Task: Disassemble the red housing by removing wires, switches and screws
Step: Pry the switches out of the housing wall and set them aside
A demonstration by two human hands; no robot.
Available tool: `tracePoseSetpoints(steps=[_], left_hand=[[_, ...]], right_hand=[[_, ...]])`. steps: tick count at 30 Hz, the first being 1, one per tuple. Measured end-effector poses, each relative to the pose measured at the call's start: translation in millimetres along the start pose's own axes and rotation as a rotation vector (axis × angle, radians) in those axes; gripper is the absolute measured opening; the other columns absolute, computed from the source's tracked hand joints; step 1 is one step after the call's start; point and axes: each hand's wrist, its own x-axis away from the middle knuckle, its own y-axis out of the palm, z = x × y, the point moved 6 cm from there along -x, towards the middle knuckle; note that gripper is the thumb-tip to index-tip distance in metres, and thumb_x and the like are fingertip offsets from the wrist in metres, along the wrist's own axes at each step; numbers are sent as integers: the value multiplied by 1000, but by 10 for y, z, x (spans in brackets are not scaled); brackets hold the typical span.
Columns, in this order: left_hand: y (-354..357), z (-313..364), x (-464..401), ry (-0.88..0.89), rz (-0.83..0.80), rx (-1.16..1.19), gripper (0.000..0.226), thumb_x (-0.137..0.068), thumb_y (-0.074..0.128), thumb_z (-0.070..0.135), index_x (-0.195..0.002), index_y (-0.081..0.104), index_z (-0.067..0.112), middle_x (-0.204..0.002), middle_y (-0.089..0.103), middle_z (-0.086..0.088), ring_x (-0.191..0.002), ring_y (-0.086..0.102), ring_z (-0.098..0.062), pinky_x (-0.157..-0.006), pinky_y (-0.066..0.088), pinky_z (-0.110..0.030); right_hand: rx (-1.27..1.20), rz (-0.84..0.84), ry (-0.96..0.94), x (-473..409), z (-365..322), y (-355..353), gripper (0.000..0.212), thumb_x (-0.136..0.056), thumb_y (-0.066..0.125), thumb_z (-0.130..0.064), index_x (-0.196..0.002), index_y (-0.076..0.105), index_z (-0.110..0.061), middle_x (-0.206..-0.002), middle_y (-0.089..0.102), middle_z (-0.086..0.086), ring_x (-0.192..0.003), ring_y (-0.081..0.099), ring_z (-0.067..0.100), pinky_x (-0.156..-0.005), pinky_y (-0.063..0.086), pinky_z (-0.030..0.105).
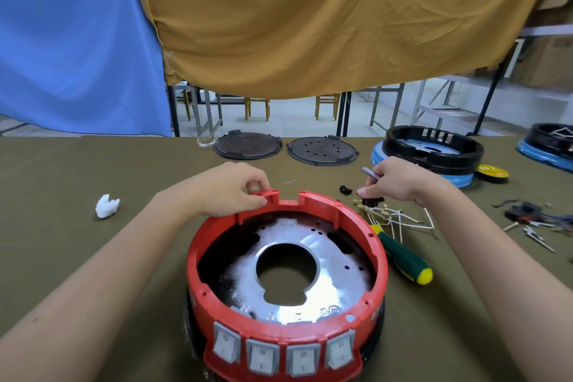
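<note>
Fingers of the left hand (235, 187) pinch the far rim of the red housing (286, 282), steadying it. The right hand (400, 180) grasps a small metal tool while touching a black part (likely a removed switch) above loose wires (393, 217). Four grey switches (283, 352) sit on the near wall, nearest the person's body, equally reachable by either hand.
</note>
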Motion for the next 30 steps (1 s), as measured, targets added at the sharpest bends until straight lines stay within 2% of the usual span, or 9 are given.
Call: tracePoseSetpoints(steps=[5, 9, 12, 15, 17, 20, 23, 30], left_hand=[[-1, -17, -19, 5, 39, 8, 6, -92, 64, 34, -97, 68, 33, -90, 65, 16, -67, 53, 7, -64, 39, -21], [5, -47, -24, -13, 60, 21, 6, -92, 64, 36, -96, 68, 34, -89, 64, 17, -68, 54, 7, -63, 38, -20], [1, -66, -22, -29, 61, 41, 8, -91, 65, 37, -97, 69, 33, -90, 65, 16, -71, 56, 6, -65, 40, -20], [9, -78, -6, -41, 39, 73, 10, -91, 65, 39, -98, 68, 33, -89, 68, 15, -71, 59, 8, -67, 44, -19], [13, -76, 2, -46, 26, 76, 11, -92, 63, 40, -99, 68, 33, -90, 68, 14, -77, 61, 4, -75, 50, -24], [11, -55, 1, -44, 11, 64, 10, -94, 61, 37, -100, 68, 33, -90, 68, 11, -82, 62, -4, -81, 52, -31], [-40, -106, 9, -64, 5, 26, 8, -95, 60, 34, -101, 66, 33, -89, 65, 9, -79, 61, -7, -76, 51, -31], [-205, -468, 80, -262, 114, -91, 5, -96, 58, 29, -100, 60, 32, -100, 65, 7, -94, 60, -17, -84, 49, -34]], right_hand=[[111, 31, 87, -22, 123, -41, 29, -87, 75, -34, -92, 70, -6, -97, 69, 15, -93, 64, 29, -80, 51, 37], [201, -4, 123, -13, 187, 37, 29, -87, 74, -28, -99, 70, -2, -105, 70, 18, -101, 65, 31, -87, 52, 39], [222, -13, 130, -2, 189, 21, 32, -88, 74, -31, -101, 71, -2, -103, 69, 17, -92, 63, 28, -80, 50, 35], [208, 40, 99, 15, 116, -98, 36, -91, 70, -37, -92, 68, -1, -80, 59, 11, -73, 53, 22, -65, 41, 32], [139, 76, 60, 12, 50, -148, 34, -93, 66, -32, -83, 66, 1, -74, 56, 10, -67, 50, 21, -62, 38, 31], [-86, 62, -38, 29, -103, -155, 25, -94, 62, -23, -87, 71, -1, -83, 69, 13, -62, 50, 18, -59, 40, 29], [-217, -37, -137, 131, -346, -104, 24, -97, 61, -31, -92, 72, -11, -85, 72, 6, -56, 48, 11, -49, 40, 19], [-116, -127, -240, 327, -752, 86, 40, -93, 62, -51, -87, 67, -12, -76, 65, -4, -62, 49, 15, -59, 42, 27]])
